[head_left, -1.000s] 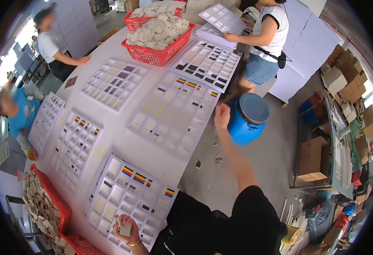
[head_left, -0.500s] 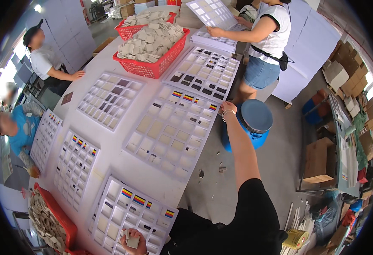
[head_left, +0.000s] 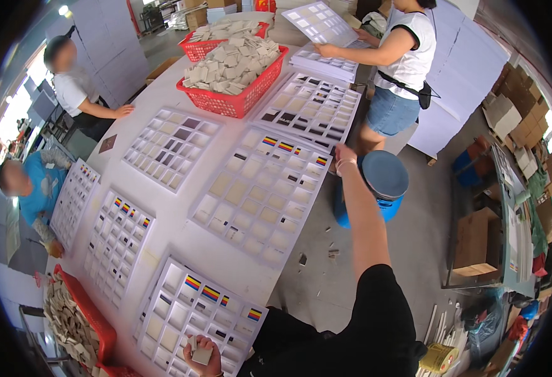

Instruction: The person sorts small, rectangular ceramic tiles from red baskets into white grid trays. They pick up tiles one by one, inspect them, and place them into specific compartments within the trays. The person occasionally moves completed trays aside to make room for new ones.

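Red baskets [head_left: 226, 103] hold heaped beige tiles [head_left: 241, 66]; left hand [head_left: 212, 347] curls around pale tiles [head_left: 201, 357] over the near tray [head_left: 187, 307]; right hand [head_left: 345, 158], fingers bent, is at the far right corner of the middle tray [head_left: 260, 200], grip unclear

The person's left hand [head_left: 214, 362] gripped small pale tiles [head_left: 201, 356] above the near sample board [head_left: 173, 284], which was divided into cells and carried striped colour blocks. The right hand [head_left: 345, 157] reached out to the far right corner of a larger board [head_left: 251, 188] on the white table [head_left: 170, 234]; its fingers were too small to tell whether they touched the edge. A blue barrel [head_left: 386, 177] stood just beside that forearm. Beyond the boards, a red basket [head_left: 241, 103] brimmed with pale pieces, and a co-worker in white [head_left: 409, 36] held up a tilted panel [head_left: 320, 26].
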{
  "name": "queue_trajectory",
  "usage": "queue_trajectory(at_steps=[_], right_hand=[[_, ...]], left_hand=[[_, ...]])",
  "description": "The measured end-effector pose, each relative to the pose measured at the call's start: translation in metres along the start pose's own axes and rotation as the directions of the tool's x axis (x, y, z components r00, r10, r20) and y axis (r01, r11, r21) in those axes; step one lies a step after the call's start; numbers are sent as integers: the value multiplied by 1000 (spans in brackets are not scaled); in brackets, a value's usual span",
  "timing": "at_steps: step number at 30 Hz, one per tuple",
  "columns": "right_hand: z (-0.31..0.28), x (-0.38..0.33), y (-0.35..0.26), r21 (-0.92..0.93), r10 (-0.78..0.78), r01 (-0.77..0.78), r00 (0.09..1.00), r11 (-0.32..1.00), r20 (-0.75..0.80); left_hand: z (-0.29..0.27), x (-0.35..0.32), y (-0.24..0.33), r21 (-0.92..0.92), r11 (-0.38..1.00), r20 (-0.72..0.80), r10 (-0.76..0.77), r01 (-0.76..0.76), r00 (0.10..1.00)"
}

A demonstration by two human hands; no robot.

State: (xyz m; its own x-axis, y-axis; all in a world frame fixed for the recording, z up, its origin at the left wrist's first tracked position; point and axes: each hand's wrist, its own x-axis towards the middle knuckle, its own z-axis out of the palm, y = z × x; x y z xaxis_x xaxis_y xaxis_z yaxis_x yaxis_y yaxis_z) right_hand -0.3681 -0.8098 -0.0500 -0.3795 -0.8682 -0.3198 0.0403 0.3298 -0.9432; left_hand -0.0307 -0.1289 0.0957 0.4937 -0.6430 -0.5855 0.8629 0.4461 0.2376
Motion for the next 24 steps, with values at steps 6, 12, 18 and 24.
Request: queue_trajectory(at_steps=[6, 12, 18, 24], right_hand=[[19, -48, -159, 730, -56, -127, 974, 671, 221], [4, -33, -210, 735, -90, -156, 955, 660, 283], [1, -53, -194, 685, -21, -228, 942, 692, 334], [-11, -67, -162, 506, 23, -284, 887, 815, 461]], left_hand=[[-22, -3, 1, -18, 999, 79, -28, 29, 996], [-4, -3, -9, 58, 998, -148, 3, 5, 989], [-20, 8, -5, -27, 998, -6, -56, 56, 998], [-25, 15, -7, -129, 991, -15, -41, 39, 999]])
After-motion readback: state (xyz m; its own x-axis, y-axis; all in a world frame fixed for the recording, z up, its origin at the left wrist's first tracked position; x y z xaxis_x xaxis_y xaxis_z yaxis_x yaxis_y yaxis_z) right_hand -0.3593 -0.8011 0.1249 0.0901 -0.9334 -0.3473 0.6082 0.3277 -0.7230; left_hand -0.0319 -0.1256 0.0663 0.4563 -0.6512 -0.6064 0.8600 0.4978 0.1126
